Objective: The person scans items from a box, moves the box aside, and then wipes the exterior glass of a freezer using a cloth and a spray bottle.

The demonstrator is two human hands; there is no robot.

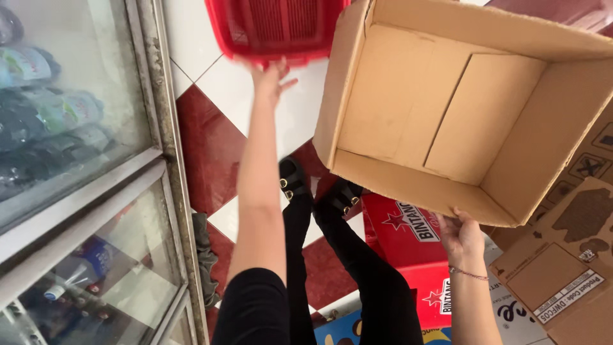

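Up at the far end of the view, the left hand (271, 76) stretches out on a straight arm, its fingers spread and its fingertips touching the near rim of a red plastic basket (278, 29), which is blurred; it has no closed hold on the basket. The right hand (460, 236) is nearer and to the right, with fingers curled up around the near bottom edge of an empty cardboard box (447, 108), gripping it so that the box hangs tilted with its open side towards the camera. The box sits just right of the basket. Below the box lie red cartons (408, 243) and, to the right, flattened brown cardboard (568, 268). Between the two arms the person's black-clad legs run down to black shoes (292, 179) on a floor of red and white tiles (211, 140). Along the left stands a glass-doored cooler (76, 191) with bottles behind the glass.
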